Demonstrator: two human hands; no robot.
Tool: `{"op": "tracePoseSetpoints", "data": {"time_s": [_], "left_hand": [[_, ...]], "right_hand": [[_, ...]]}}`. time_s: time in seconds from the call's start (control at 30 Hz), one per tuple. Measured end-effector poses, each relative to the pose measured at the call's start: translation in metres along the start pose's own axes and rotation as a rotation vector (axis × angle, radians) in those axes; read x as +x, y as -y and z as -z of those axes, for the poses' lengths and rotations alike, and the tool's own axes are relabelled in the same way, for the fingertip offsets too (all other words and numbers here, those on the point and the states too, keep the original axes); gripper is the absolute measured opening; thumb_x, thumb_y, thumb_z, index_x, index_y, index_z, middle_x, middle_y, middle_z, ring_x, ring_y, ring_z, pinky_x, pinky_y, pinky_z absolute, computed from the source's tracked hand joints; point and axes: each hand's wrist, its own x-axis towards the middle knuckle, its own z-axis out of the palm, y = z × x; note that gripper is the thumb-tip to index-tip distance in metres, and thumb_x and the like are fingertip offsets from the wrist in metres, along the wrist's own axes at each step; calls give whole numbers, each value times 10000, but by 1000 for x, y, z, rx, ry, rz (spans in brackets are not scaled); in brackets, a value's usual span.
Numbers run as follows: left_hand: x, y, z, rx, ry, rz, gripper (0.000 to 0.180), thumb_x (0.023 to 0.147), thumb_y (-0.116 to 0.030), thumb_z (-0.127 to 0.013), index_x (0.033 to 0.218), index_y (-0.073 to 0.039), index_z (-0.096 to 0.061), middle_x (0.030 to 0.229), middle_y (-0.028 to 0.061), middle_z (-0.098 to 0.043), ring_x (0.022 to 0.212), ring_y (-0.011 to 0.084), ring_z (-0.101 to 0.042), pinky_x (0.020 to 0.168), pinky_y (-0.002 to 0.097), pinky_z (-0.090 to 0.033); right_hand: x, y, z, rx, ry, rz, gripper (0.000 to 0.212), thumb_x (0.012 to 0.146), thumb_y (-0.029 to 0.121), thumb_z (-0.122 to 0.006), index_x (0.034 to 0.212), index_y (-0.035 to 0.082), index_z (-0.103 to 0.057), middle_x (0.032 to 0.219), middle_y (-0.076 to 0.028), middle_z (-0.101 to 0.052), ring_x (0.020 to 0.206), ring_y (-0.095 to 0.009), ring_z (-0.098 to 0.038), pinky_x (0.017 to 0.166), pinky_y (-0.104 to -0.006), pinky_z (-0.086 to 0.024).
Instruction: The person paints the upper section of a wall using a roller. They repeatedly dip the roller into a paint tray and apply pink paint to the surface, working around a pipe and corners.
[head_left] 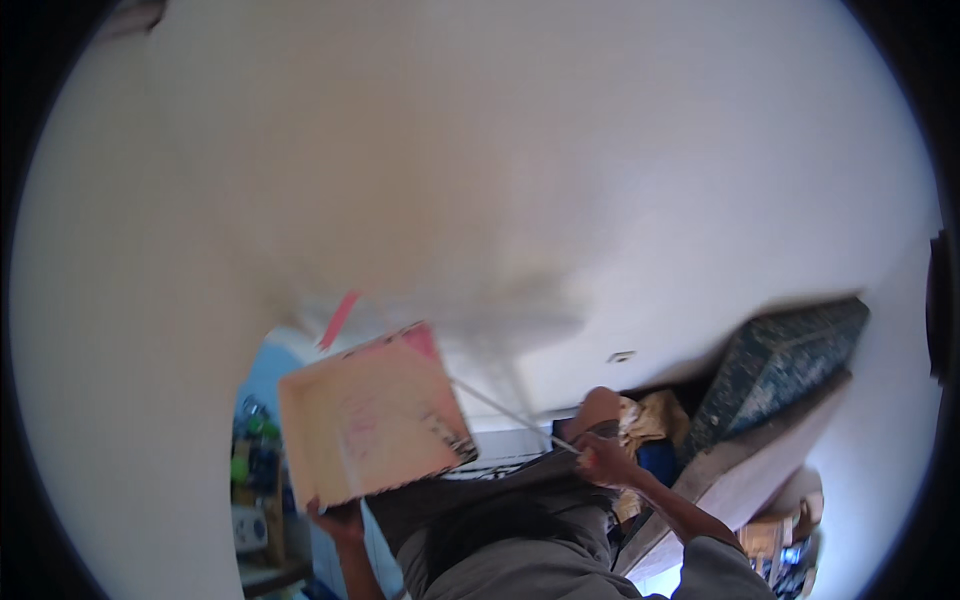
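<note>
My left hand (338, 522) is closed on the lower left corner of a shallow cardboard box lid (370, 415), pale orange-brown with faint pink marks and a pink corner. The lid is tilted, its open side facing me. In my right hand (605, 462) is a thin pale stick (510, 412), slanting up to the left until the lid hides its far end. Just above the lid's top edge shows a pink strip (340, 320). Whether the strip is joined to the lid or the stick cannot be made out.
A pale wall (500, 170) fills most of the view. At right, a dark speckled slab-like piece (790, 360) rests over a beige padded slab (770, 450). Golden cloth (655, 418) lies near my right hand. Shelves with bottles (262, 450) stand at lower left.
</note>
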Motion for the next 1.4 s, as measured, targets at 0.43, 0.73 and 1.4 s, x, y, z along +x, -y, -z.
{"op": "tracePoseSetpoints", "data": {"time_s": [0.43,0.73,1.4], "left_hand": [[0,-1,-18,67,-94,-48,746,678,-359,-642,1300,-26,-400,1271,152,-459,1176,302,-451,962,453,-407],[-2,-1,-34,124,-41,-13,712,666,-325,-645,1286,-53,-424,1243,144,-487,1143,317,-473,931,486,-422],[-7,-2,-43,3,-56,-29,494,661,-219,-672,1094,-11,-555,992,143,-591,941,311,-552,818,490,-467]], "right_hand": [[-28,51,48,-142,-174,-59,369,688,191,-659,976,24,-501,725,-191,-610,713,-383,-627,653,-416,-502],[-33,53,54,-85,-259,128,390,666,263,-700,955,53,-545,739,-170,-626,699,-355,-634,630,-409,-503],[-47,68,-1,149,-295,69,348,731,330,-693,956,84,-592,793,-159,-658,737,-318,-657,678,-374,-524]]}}
